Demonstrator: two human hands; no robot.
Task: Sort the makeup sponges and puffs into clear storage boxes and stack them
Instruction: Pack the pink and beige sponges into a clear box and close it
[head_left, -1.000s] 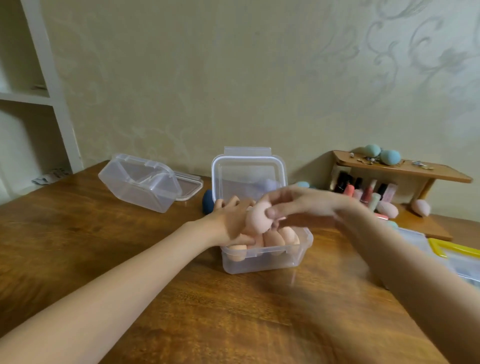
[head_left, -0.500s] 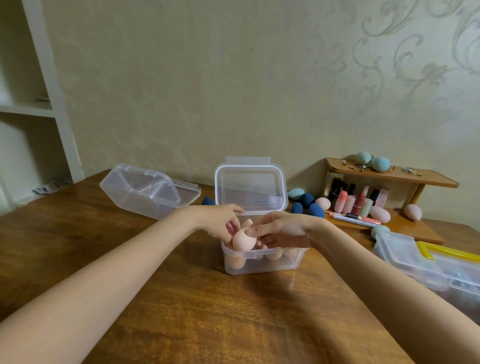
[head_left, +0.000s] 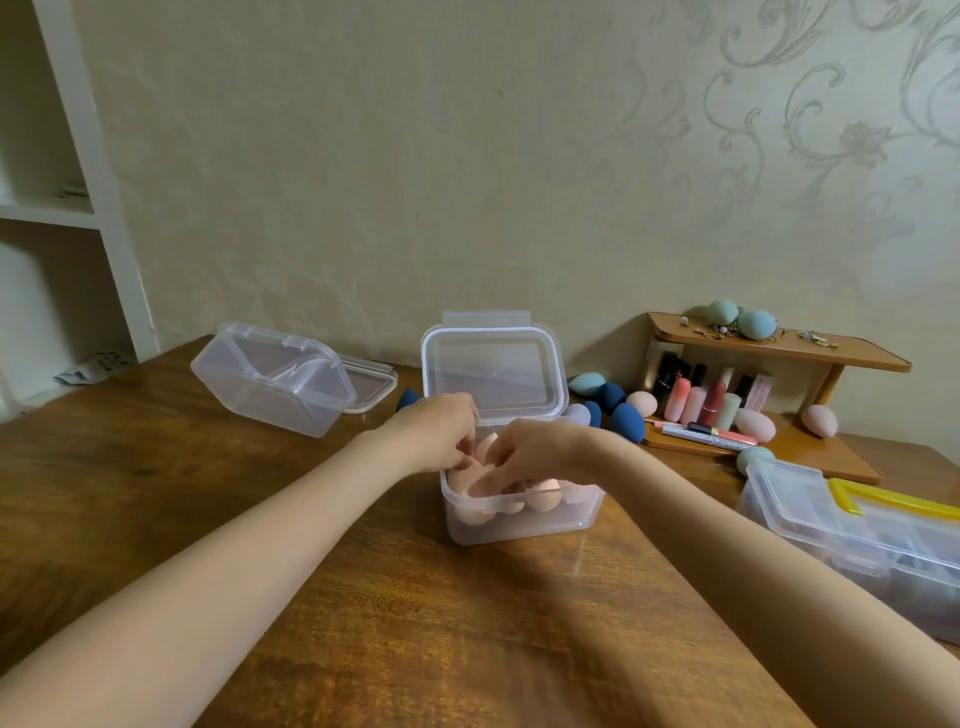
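A clear storage box stands mid-table with its lid hinged upright behind it. Several pink makeup sponges fill it. Both my hands reach into the box from above. My left hand curls its fingers against one pink sponge that stands up between the hands. My right hand presses stretched fingers down on the sponges at the box's left side. Loose dark blue sponges, a teal sponge and a pink sponge lie behind the box on the right.
A second clear box lies tipped with its lid open at the back left. A wooden rack on the right carries lipsticks, pink sponges and two teal sponges. A clear case with a yellow handle sits at the right edge.
My right hand has brought the pink sponge from above the box down into it. Both hands have sunk lower among the sponges, and the view has shifted to the left.
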